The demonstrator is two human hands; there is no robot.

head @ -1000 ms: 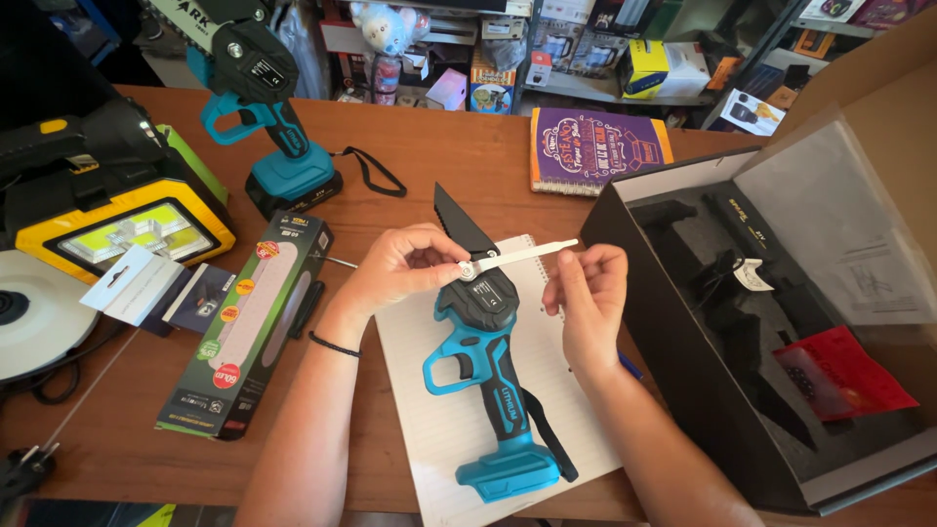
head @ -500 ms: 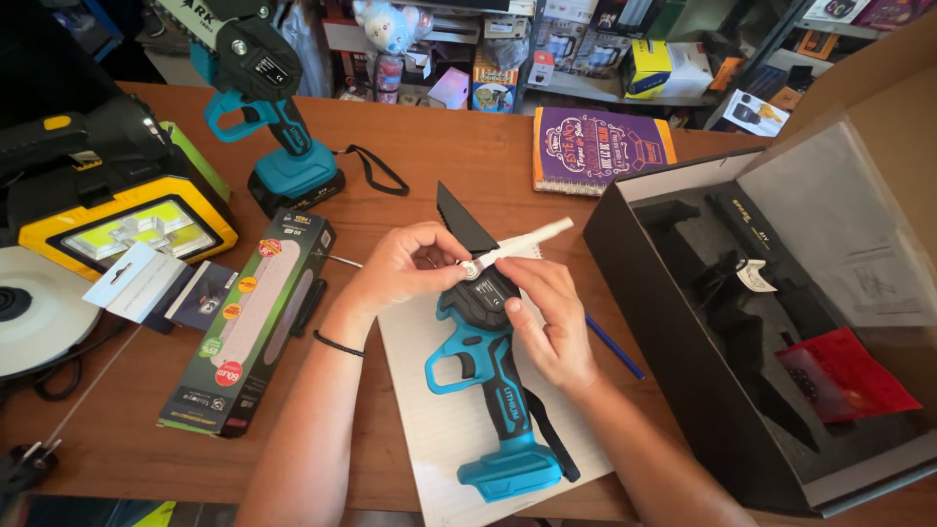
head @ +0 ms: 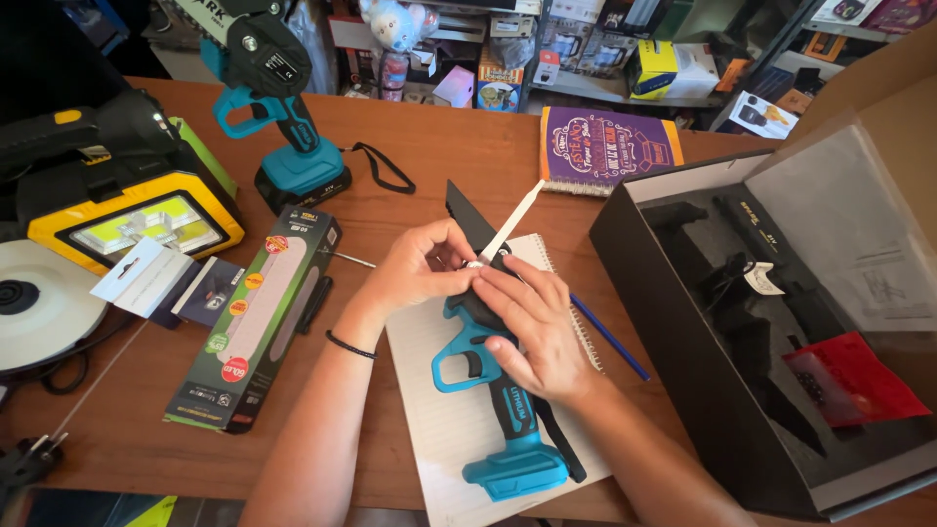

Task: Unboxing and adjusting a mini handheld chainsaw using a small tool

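Blue saw tool (head: 493,390) lies flat on the white notebook (head: 444,439), with its black blade (head: 467,213) pointing away from the person. Both hands sit on the top part of the tool, above its blue handle. Left hand (head: 420,268) pinches a thin white strip (head: 512,220) that sticks up over the notebook's top edge. Right hand (head: 532,327) presses down on the tool's body, fingers bent around it. A blue pen (head: 610,337) lies just right of the notebook. A big black box (head: 683,342) sits further right.
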